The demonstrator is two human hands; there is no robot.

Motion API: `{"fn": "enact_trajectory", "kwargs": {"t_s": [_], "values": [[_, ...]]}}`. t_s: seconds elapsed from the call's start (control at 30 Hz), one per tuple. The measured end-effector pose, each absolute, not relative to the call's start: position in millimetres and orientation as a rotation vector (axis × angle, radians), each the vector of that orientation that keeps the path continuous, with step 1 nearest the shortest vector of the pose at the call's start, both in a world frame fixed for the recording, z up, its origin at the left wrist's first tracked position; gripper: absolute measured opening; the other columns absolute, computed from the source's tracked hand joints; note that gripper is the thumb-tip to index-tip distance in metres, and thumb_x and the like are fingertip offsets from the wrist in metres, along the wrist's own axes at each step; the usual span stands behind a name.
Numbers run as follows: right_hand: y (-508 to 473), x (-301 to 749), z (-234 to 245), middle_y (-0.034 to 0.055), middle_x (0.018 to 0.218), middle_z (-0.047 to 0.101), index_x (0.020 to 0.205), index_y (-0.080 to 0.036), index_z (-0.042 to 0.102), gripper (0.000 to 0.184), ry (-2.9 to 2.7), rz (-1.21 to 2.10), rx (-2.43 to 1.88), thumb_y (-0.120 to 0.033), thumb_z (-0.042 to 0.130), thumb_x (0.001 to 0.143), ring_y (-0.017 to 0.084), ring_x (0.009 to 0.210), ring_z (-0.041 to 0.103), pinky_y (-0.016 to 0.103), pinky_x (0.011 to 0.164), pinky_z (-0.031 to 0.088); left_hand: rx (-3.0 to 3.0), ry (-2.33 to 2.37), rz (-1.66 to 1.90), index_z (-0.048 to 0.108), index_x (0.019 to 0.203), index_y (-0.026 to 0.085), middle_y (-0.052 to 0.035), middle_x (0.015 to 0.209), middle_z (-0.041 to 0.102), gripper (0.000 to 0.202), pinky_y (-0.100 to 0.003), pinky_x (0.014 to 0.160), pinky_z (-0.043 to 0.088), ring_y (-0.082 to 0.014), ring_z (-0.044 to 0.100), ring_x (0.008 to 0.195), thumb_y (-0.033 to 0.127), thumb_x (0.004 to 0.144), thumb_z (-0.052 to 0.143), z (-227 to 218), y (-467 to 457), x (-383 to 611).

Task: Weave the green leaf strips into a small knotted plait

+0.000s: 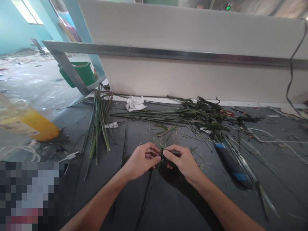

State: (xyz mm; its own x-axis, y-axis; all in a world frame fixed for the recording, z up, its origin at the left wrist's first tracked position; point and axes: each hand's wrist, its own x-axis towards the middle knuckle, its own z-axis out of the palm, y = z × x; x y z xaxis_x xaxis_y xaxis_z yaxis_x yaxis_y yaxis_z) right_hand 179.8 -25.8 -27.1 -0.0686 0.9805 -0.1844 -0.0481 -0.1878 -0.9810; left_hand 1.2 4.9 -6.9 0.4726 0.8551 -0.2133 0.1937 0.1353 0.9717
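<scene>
Both of my hands meet at the middle of the dark table, fingers closed around a small knot of green leaf strips (162, 145). My left hand (145, 159) pinches it from the left, thumb pointing inward. From the right, my right hand (179, 159) presses thumb and index finger against it. Thin strip ends stick out above and below the fingers; the knot's middle is mostly hidden. Just beyond lie short leaf cuttings (166, 131). Farther back, long stems end in braided dark green leaf pieces (204, 114).
Loose long leaves (98, 125) lie at left. A black and blue-handled tool (232, 165) rests at right beside clear strips. A crumpled tissue (135, 103) lies near the white panel (180, 77). At far left are an orange drink cup (36, 123) and white cable (69, 156).
</scene>
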Motion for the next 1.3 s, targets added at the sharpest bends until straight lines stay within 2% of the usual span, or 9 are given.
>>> {"fn": "enact_trajectory", "kwargs": {"t_s": [0.17,0.4,0.6,1.07,1.3], "values": [[-26,179,-27,-0.0017,0.058,0.061,0.078,-0.018,0.069,0.03,-1.131,1.439,-1.27,-0.047,0.074,0.074,0.012,0.048,0.056,0.025,0.047,0.046,1.418,1.048,0.651,0.061,0.085,0.014,-0.0031,0.077,0.064,0.016,-0.025,0.058,0.051,-0.0125,0.06,0.064,0.025,0.074,0.067,-6,3,3],[-26,179,-22,-0.0025,0.059,0.06,0.077,-0.018,0.068,0.033,-1.055,1.532,-1.221,-0.049,0.075,0.072,0.011,0.047,0.055,0.024,0.047,0.045,1.559,1.086,0.742,0.064,0.082,0.016,-0.0029,0.078,0.069,0.008,-0.027,0.068,0.052,-0.0148,0.064,0.073,0.021,0.076,0.064,-10,2,3],[-26,180,-20,-0.0032,0.059,0.058,0.077,-0.017,0.068,0.035,-0.986,1.554,-1.208,-0.05,0.077,0.069,0.011,0.047,0.054,0.024,0.047,0.043,1.578,1.06,0.816,0.067,0.089,0.018,-0.0027,0.082,0.072,0.011,-0.026,0.072,0.054,-0.0155,0.068,0.077,0.02,0.078,0.064,-14,1,5],[-25,180,-20,-0.0029,0.062,0.06,0.076,-0.019,0.068,0.034,-0.987,1.511,-1.242,-0.05,0.078,0.068,0.011,0.047,0.055,0.025,0.048,0.044,1.755,1.16,0.883,0.07,0.089,0.02,-0.001,0.082,0.073,0.01,-0.026,0.07,0.054,-0.0151,0.068,0.074,0.022,0.083,0.062,-15,-6,9],[-27,180,-21,-0.0028,0.055,0.06,0.075,-0.019,0.068,0.029,-1.045,1.497,-1.264,-0.046,0.076,0.071,0.012,0.045,0.054,0.025,0.047,0.044,1.585,1.161,0.905,0.063,0.09,0.018,-0.0003,0.07,0.068,0.014,-0.025,0.057,0.053,-0.0137,0.065,0.061,0.032,0.087,0.06,-14,-1,6]]}}
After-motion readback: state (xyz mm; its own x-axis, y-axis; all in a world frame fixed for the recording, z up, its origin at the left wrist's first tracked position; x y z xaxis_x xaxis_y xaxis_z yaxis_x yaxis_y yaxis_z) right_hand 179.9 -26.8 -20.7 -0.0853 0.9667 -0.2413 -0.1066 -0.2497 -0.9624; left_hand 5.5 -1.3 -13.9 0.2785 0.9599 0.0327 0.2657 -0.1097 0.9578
